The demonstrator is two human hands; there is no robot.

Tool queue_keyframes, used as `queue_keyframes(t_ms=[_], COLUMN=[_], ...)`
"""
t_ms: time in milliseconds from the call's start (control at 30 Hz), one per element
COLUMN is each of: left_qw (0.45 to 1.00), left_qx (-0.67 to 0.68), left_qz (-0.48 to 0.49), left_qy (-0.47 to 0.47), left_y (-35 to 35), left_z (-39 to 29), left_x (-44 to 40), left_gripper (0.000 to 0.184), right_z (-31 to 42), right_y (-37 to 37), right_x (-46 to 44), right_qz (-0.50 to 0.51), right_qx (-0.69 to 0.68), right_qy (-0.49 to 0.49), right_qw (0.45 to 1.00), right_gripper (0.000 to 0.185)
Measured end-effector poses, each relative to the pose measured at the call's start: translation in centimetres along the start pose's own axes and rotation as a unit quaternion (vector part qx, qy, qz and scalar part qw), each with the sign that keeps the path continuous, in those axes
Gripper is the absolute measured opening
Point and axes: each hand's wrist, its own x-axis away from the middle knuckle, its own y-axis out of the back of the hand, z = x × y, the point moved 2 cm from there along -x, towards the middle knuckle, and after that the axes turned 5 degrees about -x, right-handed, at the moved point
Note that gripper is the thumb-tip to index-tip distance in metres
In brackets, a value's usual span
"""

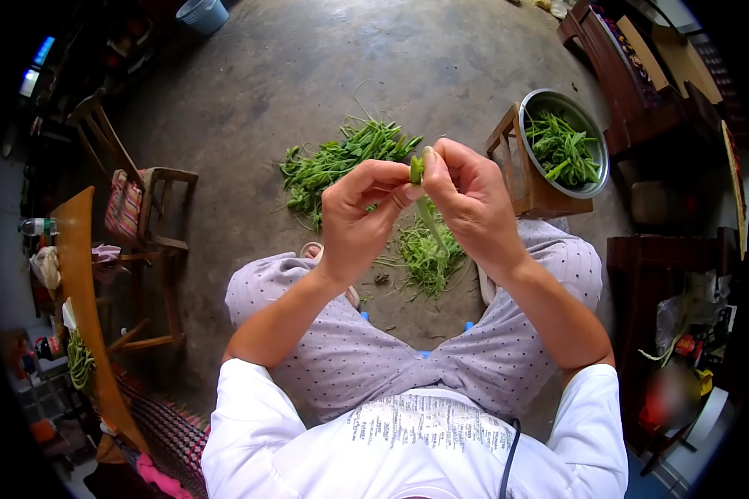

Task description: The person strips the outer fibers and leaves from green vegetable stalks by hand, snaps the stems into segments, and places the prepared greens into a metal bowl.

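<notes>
Around you spreads a bare gray floor (250, 91), stained darker in patches (a sheen of light falls across its top middle). At your frame's left stand a wooden chair (165, 176) with a striped cushion (125, 202) and a curved wooden tabletop (91, 274) bearing a bottle (38, 226). A blue basket (202, 14) sits at the upper left, dark reddish wooden furniture (587, 37) at the upper right, and a small blue-white screen glows far upper left.

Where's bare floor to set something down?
Bare floor stretches beyond the large heap of greens, toward the blue basket. Another strip lies between that heap and the wooden chair. Crowded: the smaller pile between the feet; the basin holds greens too.
</notes>
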Motion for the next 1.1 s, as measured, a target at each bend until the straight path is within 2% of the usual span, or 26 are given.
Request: queue_keyframes(t_ms=[133,367,433,567,600,633,700,733,800,833,900,1000,1100], left_qw=[0.998,0.992,0.992,0.992,0.993,0.993,0.987,0.987,0.978,0.977,0.968,0.974,0.977], left_qx=[0.056,0.125,0.119,0.101,0.083,0.083,0.096,0.096,0.138,0.139,0.171,0.162,0.154], left_qz=[-0.005,-0.029,-0.034,-0.043,-0.044,-0.045,-0.043,-0.044,-0.014,-0.014,-0.017,0.009,0.019], left_qy=[0.02,0.012,0.016,0.055,0.07,0.071,0.123,0.123,0.158,0.158,0.181,0.156,0.145], left_y=[-0.1,0.6,1.1,2.3,2.4,2.4,2.5,2.6,2.4,2.4,2.5,2.9,2.7], left_z=[0.6,-0.5,-0.9,-0.7,-0.7,-0.7,-0.2,0.1,0.6,0.7,0.7,0.3,0.1], left_x=[0.2,-0.4,-0.7,-1.4,-1.5,-1.6,-1.6,-1.7,-1.7,-1.7,-1.7,-1.5,-1.2], left_gripper=[0.013,0.016,0.016,0.018,0.021,0.021,0.02,0.02,0.019,0.019,0.017,0.018,0.017], right_z=[0.4,0.6,1.3,2.1,2.5,2.1,1.3,1.1,0.5,0.3,-0.3,0.1,-0.3], right_y=[-0.3,-0.5,-0.2,1.1,1.3,1.5,1.6,1.7,1.6,1.4,0.7,1.0,1.3], right_x=[0.1,0.5,0.4,-0.2,-0.2,-0.4,-1.0,-1.1,-1.3,-1.2,-1.0,-1.0,-1.3], right_qz=[-0.01,-0.034,-0.038,-0.054,-0.031,-0.03,0.003,0.004,0.124,0.124,0.176,0.178,0.17], right_qx=[-0.038,0.093,0.177,0.247,0.22,0.22,0.255,0.255,0.066,0.067,-0.127,-0.103,-0.109], right_qy=[-0.007,0.017,0.045,0.081,0.04,0.039,0.205,0.204,0.135,0.134,0.048,-0.005,-0.008], right_qw=[0.999,0.995,0.982,0.964,0.974,0.974,0.945,0.945,0.981,0.981,0.975,0.979,0.979], right_gripper=[0.023,0.021,0.019,0.015,0.014,0.014,0.016,0.016,0.022,0.022,0.026,0.029,0.026])
